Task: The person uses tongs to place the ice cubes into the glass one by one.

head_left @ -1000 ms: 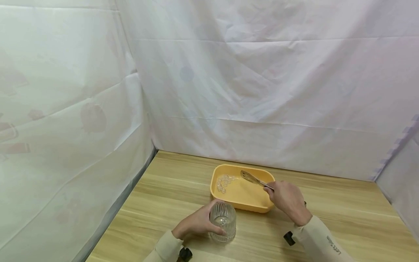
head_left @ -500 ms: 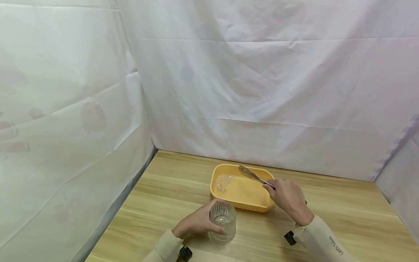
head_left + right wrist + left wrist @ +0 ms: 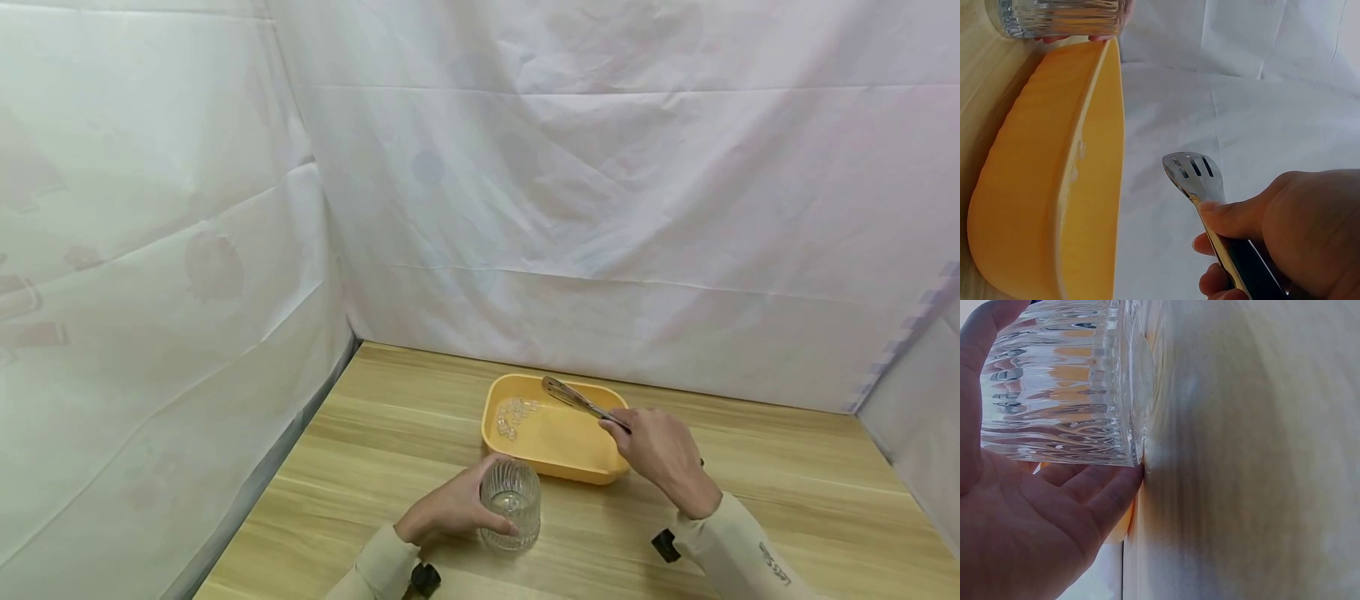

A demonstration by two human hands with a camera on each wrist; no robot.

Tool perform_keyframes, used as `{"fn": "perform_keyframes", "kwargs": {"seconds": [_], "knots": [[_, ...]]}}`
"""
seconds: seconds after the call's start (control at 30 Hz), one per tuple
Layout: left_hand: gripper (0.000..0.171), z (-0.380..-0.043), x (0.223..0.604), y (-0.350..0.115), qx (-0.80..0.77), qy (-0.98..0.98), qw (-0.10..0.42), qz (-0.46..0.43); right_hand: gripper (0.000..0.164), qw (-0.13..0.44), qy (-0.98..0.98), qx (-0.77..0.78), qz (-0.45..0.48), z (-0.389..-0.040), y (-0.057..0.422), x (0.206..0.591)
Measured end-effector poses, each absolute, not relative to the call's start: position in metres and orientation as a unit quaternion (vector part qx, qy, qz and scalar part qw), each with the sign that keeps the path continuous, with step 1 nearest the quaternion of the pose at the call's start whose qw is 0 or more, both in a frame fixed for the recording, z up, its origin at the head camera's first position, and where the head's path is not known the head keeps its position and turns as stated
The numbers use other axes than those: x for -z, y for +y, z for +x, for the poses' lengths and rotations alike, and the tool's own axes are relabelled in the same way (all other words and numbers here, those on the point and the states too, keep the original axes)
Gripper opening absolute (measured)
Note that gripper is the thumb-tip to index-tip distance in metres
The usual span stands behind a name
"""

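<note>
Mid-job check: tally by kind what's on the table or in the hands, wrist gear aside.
Glass: 1
Yellow tray: 1
Slotted metal utensil: 1
Small clear pieces: several, too clustered to count
Total: 3, plus the uncounted pieces

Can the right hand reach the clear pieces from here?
Likely yes: the right hand holds the tongs above the open tray, and nothing visible stands between them and the pieces.

White cloth behind wooden table
</note>
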State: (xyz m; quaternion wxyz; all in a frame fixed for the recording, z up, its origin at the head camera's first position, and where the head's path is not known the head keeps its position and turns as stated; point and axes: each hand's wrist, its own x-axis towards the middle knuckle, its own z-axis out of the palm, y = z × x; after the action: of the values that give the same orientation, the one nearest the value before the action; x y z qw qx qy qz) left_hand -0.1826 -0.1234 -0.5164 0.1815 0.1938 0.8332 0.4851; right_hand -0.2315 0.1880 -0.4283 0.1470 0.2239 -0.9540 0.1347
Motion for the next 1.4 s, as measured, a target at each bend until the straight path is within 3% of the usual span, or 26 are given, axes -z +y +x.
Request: {"fn": "perform_keyframes", "kwargs": {"seconds": [1.03, 1.4], "knots": [[0.088, -0.181, 0.517, -0.123, -0.499, 0.826, 0.184, 0.185, 0.022, 0.191, -0.927, -0.177, 0.269, -0.200, 0.178, 0.399], [0.087, -0.181, 0.517, -0.123, -0.493, 0.830, 0.180, 0.187, 0.043, 0.196, -0.913, -0.192, 0.300, -0.188, 0.177, 0.393]]}}
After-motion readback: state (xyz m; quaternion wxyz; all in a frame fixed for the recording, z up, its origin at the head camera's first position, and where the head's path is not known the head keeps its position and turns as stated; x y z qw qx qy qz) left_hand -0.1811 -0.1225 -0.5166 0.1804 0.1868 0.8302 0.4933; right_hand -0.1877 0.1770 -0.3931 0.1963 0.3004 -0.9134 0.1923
